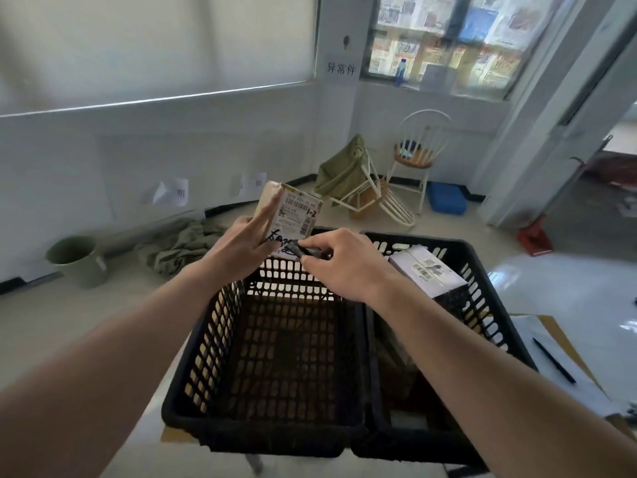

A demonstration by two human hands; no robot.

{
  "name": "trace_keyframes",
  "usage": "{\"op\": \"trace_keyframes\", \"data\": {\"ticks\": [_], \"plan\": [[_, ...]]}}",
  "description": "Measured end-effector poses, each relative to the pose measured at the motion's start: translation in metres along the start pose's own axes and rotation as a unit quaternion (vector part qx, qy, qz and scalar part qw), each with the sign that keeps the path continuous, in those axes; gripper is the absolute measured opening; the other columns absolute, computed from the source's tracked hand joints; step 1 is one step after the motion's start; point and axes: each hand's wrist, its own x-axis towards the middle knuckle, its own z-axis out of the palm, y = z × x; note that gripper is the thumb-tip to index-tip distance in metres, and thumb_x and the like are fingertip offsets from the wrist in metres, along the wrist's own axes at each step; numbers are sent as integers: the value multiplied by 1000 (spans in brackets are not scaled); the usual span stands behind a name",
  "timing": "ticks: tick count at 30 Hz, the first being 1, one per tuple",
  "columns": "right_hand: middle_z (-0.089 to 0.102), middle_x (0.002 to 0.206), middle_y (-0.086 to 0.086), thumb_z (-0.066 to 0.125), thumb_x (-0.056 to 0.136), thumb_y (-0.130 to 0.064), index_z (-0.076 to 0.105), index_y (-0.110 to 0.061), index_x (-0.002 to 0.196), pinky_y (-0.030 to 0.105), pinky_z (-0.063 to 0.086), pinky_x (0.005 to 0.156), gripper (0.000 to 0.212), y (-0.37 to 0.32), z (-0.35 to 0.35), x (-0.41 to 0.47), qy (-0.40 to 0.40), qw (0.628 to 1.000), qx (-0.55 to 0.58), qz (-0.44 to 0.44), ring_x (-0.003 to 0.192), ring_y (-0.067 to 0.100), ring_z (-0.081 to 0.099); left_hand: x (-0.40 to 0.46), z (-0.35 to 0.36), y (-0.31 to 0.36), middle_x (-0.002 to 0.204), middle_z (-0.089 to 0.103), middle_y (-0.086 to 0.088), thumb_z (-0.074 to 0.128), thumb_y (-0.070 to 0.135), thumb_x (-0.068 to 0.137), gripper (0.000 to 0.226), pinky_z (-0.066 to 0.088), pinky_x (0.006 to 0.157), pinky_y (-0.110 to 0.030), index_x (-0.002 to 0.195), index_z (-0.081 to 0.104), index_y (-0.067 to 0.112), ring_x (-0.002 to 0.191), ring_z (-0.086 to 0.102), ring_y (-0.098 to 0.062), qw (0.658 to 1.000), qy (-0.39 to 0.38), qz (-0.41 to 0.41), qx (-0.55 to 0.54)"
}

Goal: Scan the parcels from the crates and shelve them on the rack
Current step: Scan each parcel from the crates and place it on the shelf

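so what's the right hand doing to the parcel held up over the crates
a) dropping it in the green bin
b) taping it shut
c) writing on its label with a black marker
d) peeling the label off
c: the right hand pinches a black marker with its tip on the label of the parcel, where dark handwriting already shows, while the left hand holds the parcel up.

Your left hand [241, 243] holds a small brown parcel [291, 215] upright above the left black crate [220, 339], label facing you, while your right hand [341, 267] pinches a black marker [305, 251] against the label's lower edge, and a white parcel [425, 270] sits in the right crate [482, 270].
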Motion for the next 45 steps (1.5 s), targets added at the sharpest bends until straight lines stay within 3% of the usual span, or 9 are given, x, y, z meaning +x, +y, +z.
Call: {"op": "trace_keyframes", "data": {"ticks": [6,11,15,19,23,29,34,40,45], "plan": [[71,132,-5,66,101,-43,66,-38,142,35,54,98,41,-6,8,7,94,995,23,4,114,15,66,6,-13,1,160,47,-13,67,23,102,103,42,112,-63,155,-10,67,130,61,-35,999,6,27,-44],[65,140,3,59,107,-40,58,-34,150,43,56,105,44,-11,18,27,207,972,113,8,124,19,63,6,-30,2,148,49,15,68,20,102,104,40,110,-44,152,-7,72,109,60,10,991,8,16,-130],[62,146,3,57,107,-42,56,-33,151,49,50,113,44,-18,20,41,262,945,196,9,135,20,57,-4,-48,16,154,55,0,66,19,104,103,45,114,-56,144,-6,81,125,64,-19,985,8,-7,-172],[58,150,7,55,109,-39,52,-33,153,55,47,116,44,-25,18,49,263,926,271,-8,137,25,54,-19,-63,33,139,64,8,64,18,104,102,50,111,-54,148,-6,77,118,69,-17,978,14,-15,-206],[55,156,0,51,111,-42,48,-37,156,60,42,118,45,-30,15,46,248,921,296,-56,141,25,51,-39,-70,54,118,74,22,67,23,103,100,49,110,-47,155,-5,68,117,70,-9,971,35,-30,-233],[58,150,-8,52,111,-45,48,-42,156,58,41,120,45,-34,4,29,181,906,357,-137,140,18,52,-85,-66,97,146,58,-6,71,27,98,100,53,107,-55,152,1,74,121,69,-23,961,133,-39,-238],[62,141,-4,55,110,-42,52,-39,154,55,49,113,44,-44,4,-5,116,882,410,-203,135,18,56,-137,-59,122,157,39,4,74,9,95,104,63,84,-30,160,12,60,108,76,-21,946,249,-56,-201],[61,135,5,58,108,-42,54,-40,152,56,61,92,43,-71,17,-70,35,841,471,-264,123,29,64,-223,-63,165,142,50,17,80,13,93,104,55,87,-13,162,15,55,115,60,12,923,356,-120,-84],[62,131,5,59,109,-37,56,-39,150,56,63,88,41,-106,31,-131,-20,817,494,-296,120,24,66,-303,-72,201,155,43,6,80,18,93,102,58,91,-19,164,15,50,122,64,-14,894,421,-148,26]]}}
